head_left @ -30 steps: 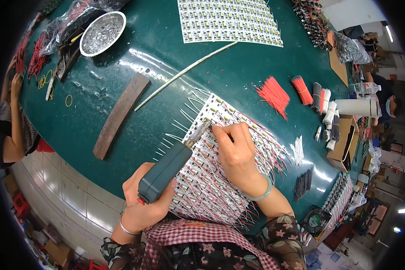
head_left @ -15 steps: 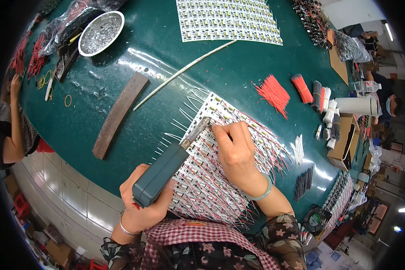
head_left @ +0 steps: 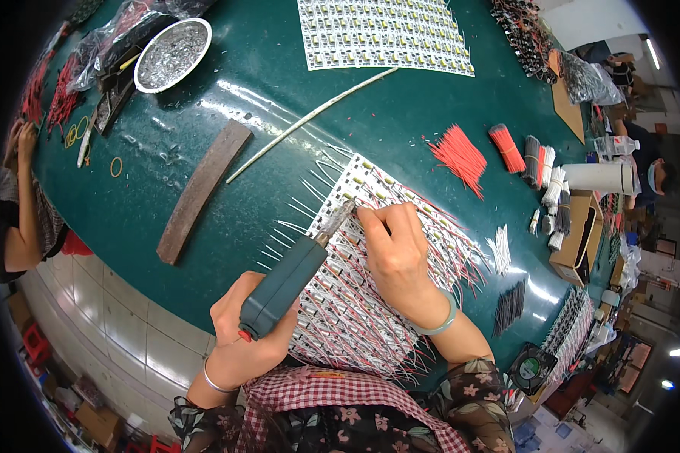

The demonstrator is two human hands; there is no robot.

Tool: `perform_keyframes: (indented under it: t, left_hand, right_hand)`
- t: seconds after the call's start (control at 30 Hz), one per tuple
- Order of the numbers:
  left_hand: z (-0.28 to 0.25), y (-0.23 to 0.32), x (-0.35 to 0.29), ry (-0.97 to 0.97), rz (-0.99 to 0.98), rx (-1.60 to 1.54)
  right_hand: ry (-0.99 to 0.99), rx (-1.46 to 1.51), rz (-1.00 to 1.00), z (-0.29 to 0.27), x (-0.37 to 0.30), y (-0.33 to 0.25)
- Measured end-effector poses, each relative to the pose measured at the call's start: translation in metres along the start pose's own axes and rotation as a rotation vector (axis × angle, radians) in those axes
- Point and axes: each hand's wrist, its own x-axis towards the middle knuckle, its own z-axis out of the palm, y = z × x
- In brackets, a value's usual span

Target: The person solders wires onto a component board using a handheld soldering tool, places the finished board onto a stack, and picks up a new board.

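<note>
My left hand (head_left: 245, 325) is wrapped round the grip of a dark green soldering gun (head_left: 285, 285). Its metal tip points up and right and meets a white circuit board panel (head_left: 338, 264) just beside my right fingertips. My right hand (head_left: 397, 245) is closed in a pinch over the panel; what sits between thumb and forefinger is too small to make out. Rows of small components cover the panel. Many thin red and white wires (head_left: 355, 302) lie across it, and white wire ends stick out past its left edge.
Left of the panel lies a curved brown bar (head_left: 204, 192), with a pale stick (head_left: 310, 123) beyond. A bowl of metal bits (head_left: 172, 57) stands far left, a second board panel (head_left: 385, 38) at the back. Red wires (head_left: 459, 160) lie right; another person's arm (head_left: 26, 196) shows left.
The soldering gun and my left hand have shifted slightly right, and the gun's body has swung a little to the right. My right hand has stayed almost in place.
</note>
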Motion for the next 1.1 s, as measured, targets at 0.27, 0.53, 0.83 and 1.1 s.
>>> perform_keyframes:
  t: [0.27, 0.53, 0.83, 1.1]
  left_hand:
    - [-0.005, 0.006, -0.003, 0.021, 0.082, 0.059]
    - [-0.009, 0.006, -0.008, 0.038, 0.08, 0.034]
    - [-0.014, 0.001, -0.015, 0.042, 0.083, 0.057]
    - [-0.013, -0.003, -0.018, 0.035, 0.1, 0.071]
  right_hand:
    - [0.006, -0.001, -0.002, 0.001, 0.0, 0.0]
    - [0.02, -0.008, -0.005, 0.001, 0.0, 0.0]
    - [0.056, 0.024, -0.022, -0.008, -0.002, -0.012]
    - [0.03, 0.074, -0.009, 0.002, -0.01, -0.013]
